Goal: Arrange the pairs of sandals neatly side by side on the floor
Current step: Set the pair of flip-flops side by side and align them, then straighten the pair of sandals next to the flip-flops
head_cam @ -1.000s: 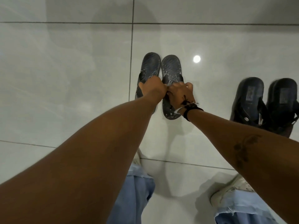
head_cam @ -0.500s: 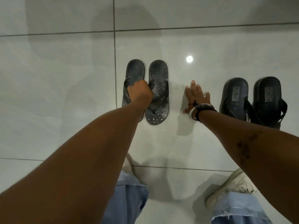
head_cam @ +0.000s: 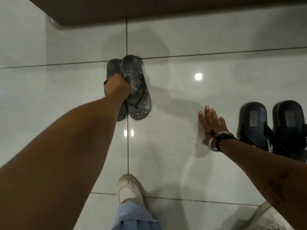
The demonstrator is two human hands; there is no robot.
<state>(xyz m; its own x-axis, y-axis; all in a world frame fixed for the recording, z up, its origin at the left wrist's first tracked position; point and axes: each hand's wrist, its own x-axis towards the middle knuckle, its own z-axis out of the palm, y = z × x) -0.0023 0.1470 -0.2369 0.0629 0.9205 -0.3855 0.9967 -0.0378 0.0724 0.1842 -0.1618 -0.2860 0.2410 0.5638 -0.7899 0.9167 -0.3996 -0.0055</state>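
Note:
A pair of grey patterned flip-flops (head_cam: 137,87) lies close together on the white tiled floor, toes pointing away from me. My left hand (head_cam: 118,87) is closed over their straps and hides much of the left one. A second pair, black sandals (head_cam: 272,127), stands side by side at the right edge. My right hand (head_cam: 211,125) rests flat on the floor just left of that pair, fingers spread, holding nothing. It wears bracelets at the wrist.
A dark brown edge (head_cam: 149,9) of furniture or wall runs along the top. My white shoes (head_cam: 129,190) and blue trouser legs are at the bottom. Glossy tiles (head_cam: 182,163) with grout lines and light reflections lie between the two pairs.
My right hand let go of the grey flip-flops and went right to the floor beside the black pair. The left hand stayed on the grey pair, which now overlaps slightly. The view shifted.

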